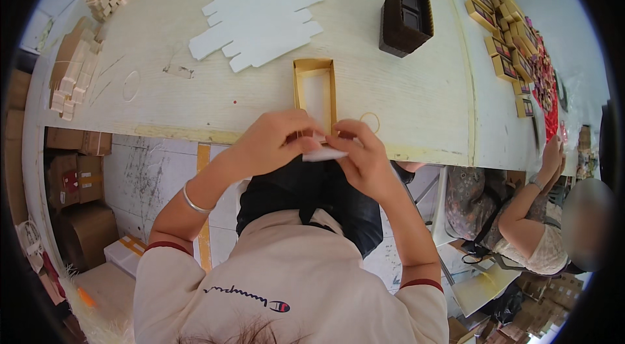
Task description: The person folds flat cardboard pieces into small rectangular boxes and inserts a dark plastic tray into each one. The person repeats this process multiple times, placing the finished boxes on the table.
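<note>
A long open box [334,83], gold on its walls and white on its floor, lies at the table's front edge with its near end between my hands. My left hand [277,139] closes its fingers on the left corner of that end. On the right corner, my right hand [360,147] pinches the cardboard. A white end flap [324,156] sticks out toward me below my fingertips. My fingers partly hide the box's near end. Just right of the box, a yellow rubber band [371,121] lies on the table.
Flat white box blanks [260,18] lie beyond the box. A dark bin of black trays [405,25] stands at the back right. Bundled cardboard [75,74] sits at the left edge. Finished gold boxes [504,67] line the right, near a co-worker [530,233].
</note>
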The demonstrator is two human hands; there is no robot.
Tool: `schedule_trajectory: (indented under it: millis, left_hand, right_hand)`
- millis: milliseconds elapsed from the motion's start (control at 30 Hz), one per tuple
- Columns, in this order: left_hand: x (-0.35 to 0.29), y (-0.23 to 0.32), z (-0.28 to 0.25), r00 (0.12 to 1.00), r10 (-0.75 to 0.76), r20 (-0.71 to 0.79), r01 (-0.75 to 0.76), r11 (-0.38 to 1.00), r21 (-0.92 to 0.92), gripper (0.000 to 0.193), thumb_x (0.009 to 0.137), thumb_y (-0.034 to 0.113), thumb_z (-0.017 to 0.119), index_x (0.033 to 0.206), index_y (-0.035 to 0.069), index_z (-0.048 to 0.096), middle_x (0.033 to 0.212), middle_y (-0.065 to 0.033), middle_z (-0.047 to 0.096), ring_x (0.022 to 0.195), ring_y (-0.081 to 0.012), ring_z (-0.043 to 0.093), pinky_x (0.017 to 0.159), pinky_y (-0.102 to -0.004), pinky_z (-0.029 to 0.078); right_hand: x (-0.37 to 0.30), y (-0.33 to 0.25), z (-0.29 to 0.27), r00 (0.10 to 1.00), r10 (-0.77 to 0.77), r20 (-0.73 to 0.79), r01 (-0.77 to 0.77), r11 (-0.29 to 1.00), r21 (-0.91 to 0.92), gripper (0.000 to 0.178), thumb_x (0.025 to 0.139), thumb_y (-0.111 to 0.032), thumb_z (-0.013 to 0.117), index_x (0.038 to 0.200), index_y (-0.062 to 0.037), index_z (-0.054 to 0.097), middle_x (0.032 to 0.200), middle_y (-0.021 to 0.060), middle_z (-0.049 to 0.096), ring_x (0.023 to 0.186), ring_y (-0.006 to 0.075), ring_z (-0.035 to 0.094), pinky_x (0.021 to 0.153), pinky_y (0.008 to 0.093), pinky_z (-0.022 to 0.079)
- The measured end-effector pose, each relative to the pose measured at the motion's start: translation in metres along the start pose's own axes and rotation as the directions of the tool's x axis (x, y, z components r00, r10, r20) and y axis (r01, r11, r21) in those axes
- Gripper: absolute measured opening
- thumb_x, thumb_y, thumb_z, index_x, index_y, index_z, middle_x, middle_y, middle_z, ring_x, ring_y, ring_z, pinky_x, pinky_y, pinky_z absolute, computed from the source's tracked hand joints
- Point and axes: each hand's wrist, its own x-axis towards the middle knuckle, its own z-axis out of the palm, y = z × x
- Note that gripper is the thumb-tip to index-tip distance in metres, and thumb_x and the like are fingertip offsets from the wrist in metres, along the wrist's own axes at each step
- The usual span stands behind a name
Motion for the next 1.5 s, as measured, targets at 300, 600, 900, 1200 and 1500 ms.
schedule_trajectory:
  millis: [300, 600, 900, 1200, 1500]
  left_hand:
    - [-0.003, -0.003, 0.006, 0.995, -0.046, -0.093, 0.038, 0.996, -0.086, 0.025, 0.094, 0.007, 0.053, 0.118, 0.004, 0.045, 0.115, -0.0123, 0.055, 0.078, -0.0195, 0.057, 0.069, -0.0316, 0.048]
    - [-0.008, -0.001, 0.025, 0.938, 0.240, -0.250, -0.142, 0.924, 0.356, 0.012, 0.089, 0.006, 0.061, 0.095, 0.000, 0.054, 0.109, -0.0147, 0.057, 0.075, -0.0299, 0.059, 0.063, -0.0333, 0.049]
    - [-0.003, 0.014, 0.005, 0.997, 0.061, 0.049, -0.077, 0.849, 0.523, 0.006, 0.080, 0.002, 0.062, 0.085, 0.000, 0.059, 0.082, -0.0111, 0.058, 0.075, -0.0314, 0.059, 0.062, -0.0389, 0.047]
    - [0.002, 0.025, 0.001, 0.992, 0.007, 0.130, -0.075, 0.848, 0.524, 0.007, 0.084, 0.004, 0.061, 0.090, 0.002, 0.063, 0.085, -0.0102, 0.059, 0.078, -0.0315, 0.059, 0.067, -0.0386, 0.048]
    - [0.001, 0.027, -0.002, 0.986, -0.010, 0.167, -0.080, 0.848, 0.524, 0.006, 0.084, 0.009, 0.063, 0.087, 0.004, 0.064, 0.084, -0.0088, 0.059, 0.079, -0.0297, 0.057, 0.070, -0.0381, 0.047]
  right_hand:
    - [0.016, -0.009, 0.020, 0.913, 0.363, -0.186, -0.286, 0.895, 0.342, 0.019, 0.081, 0.005, 0.067, 0.097, 0.0013, 0.058, 0.103, 0.0139, 0.051, 0.072, 0.0200, 0.052, 0.062, 0.0284, 0.047]
    - [0.015, -0.008, 0.020, 0.988, -0.096, -0.122, 0.036, 0.907, -0.420, 0.020, 0.076, -0.010, 0.067, 0.092, -0.0025, 0.060, 0.094, 0.0099, 0.054, 0.072, 0.0233, 0.054, 0.062, 0.0326, 0.045]
    - [0.039, -0.018, -0.010, 0.872, 0.302, 0.386, -0.224, 0.946, -0.235, 0.017, 0.077, -0.009, 0.064, 0.092, -0.0013, 0.059, 0.086, 0.0092, 0.058, 0.082, 0.0304, 0.059, 0.067, 0.0406, 0.047]
    - [0.110, 0.037, -0.011, 0.942, 0.237, 0.238, -0.076, 0.841, -0.536, 0.008, 0.077, -0.007, 0.064, 0.082, -0.0017, 0.061, 0.086, 0.0131, 0.061, 0.086, 0.0326, 0.061, 0.072, 0.0414, 0.050]
    - [0.106, 0.039, 0.018, 0.968, 0.203, 0.147, -0.056, 0.746, -0.664, 0.011, 0.064, 0.000, 0.063, 0.071, -0.0040, 0.055, 0.074, 0.0126, 0.057, 0.069, 0.0287, 0.060, 0.060, 0.0358, 0.049]
